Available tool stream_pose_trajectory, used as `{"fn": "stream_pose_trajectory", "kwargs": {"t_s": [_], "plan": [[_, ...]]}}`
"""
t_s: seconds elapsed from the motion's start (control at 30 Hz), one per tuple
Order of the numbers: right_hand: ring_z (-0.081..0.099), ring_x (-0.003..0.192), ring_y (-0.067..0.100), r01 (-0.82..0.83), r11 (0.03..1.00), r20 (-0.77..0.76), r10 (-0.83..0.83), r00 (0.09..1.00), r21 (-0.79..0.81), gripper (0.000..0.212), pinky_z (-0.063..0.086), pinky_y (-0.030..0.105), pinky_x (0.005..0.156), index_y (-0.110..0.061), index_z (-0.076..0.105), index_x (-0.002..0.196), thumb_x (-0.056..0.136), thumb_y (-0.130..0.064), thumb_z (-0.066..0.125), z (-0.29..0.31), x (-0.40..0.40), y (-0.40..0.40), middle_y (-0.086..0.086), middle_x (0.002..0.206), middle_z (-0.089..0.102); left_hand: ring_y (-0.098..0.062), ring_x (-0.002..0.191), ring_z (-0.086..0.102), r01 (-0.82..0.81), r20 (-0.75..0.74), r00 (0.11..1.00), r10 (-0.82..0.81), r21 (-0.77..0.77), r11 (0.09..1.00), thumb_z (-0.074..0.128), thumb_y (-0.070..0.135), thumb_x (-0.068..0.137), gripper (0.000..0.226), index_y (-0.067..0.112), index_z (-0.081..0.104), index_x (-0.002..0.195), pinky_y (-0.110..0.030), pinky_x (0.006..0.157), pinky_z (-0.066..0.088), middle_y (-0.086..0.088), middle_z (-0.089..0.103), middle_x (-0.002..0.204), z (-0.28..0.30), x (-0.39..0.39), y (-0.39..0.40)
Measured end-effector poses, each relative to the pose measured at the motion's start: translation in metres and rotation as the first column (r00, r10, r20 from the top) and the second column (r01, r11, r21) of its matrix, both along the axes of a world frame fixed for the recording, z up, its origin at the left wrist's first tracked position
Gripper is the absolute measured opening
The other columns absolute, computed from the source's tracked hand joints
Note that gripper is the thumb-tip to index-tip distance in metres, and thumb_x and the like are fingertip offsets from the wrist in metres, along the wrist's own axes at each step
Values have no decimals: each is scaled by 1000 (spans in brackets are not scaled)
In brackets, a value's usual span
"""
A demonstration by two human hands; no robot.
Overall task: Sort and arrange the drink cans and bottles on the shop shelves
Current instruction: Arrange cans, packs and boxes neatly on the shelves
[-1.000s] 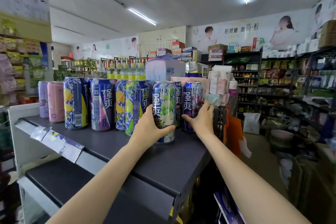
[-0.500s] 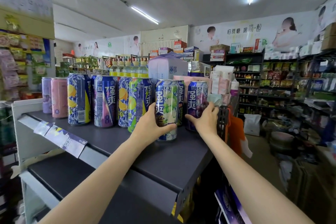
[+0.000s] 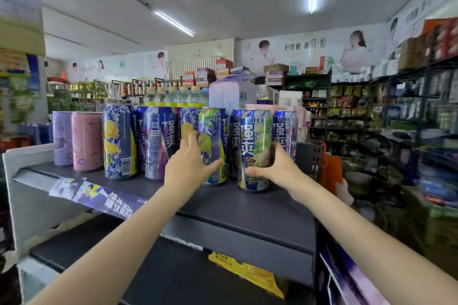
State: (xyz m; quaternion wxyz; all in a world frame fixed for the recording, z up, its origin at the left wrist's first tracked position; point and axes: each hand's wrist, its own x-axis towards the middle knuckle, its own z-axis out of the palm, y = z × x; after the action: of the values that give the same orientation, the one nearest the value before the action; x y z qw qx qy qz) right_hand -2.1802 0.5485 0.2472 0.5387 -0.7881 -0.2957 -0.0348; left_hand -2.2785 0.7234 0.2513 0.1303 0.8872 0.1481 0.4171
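A person's left hand (image 3: 189,168) wraps a lime-print RIO can (image 3: 215,146) mid-row on the top shelf (image 3: 260,208), fingers curled round its side, while the right hand (image 3: 277,167) clamps a grape-print RIO can (image 3: 255,148) nearer the shelf's right end, just forward of the row. Sliding both upright along the shelf, labels forward, looks the safest way to close the gap without toppling the neighbouring purple can (image 3: 285,134).

Both forearms bare, no sleeves, hands ungloved.
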Motion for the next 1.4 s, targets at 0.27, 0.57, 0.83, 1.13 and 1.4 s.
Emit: {"fn": "stream_pose_trajectory", "kwargs": {"t_s": [0.27,0.57,0.83,1.13,1.4], "plan": [[50,121,24,305,952,-156,-305,939,-26,101,44,45,99,-17,27,141,60,-23,88,17,-14,-14,3,137,49,-38,102,56,209,-55,977,-205,79,975,59,59,78,81,5,31,130,-41,70,44,-13,42,131,-7,7,40],[55,97,20,502,864,-261,-474,841,47,57,44,36,77,-20,39,121,77,-6,73,14,-20,3,1,110,54,-25,110,54,264,-2,964,-265,98,959,56,59,80,77,6,29,131,-33,74,48,-9,39,127,-14,13,46],[42,122,33,754,627,-19,-771,637,-193,111,40,44,99,-14,27,134,49,-50,87,-5,-23,16,12,132,42,-26,113,51,294,-9,956,-294,73,953,56,56,82,78,6,26,134,-32,75,48,-10,38,128,-15,12,46],[50,116,30,688,709,60,-689,723,-153,87,41,37,91,-4,29,134,68,-22,84,1,-24,10,14,128,51,-25,109,54,291,-10,957,-291,53,955,56,55,83,77,6,26,135,-29,65,43,-9,38,129,-15,11,44],[50,116,31,688,710,63,-687,724,-149,90,42,40,93,-4,25,135,69,-20,83,3,-24,15,15,130,49,-26,104,56,252,-43,968,-249,87,964,53,52,86,68,6,29,130,-27,59,37,-9,40,124,-15,6,43]]}}
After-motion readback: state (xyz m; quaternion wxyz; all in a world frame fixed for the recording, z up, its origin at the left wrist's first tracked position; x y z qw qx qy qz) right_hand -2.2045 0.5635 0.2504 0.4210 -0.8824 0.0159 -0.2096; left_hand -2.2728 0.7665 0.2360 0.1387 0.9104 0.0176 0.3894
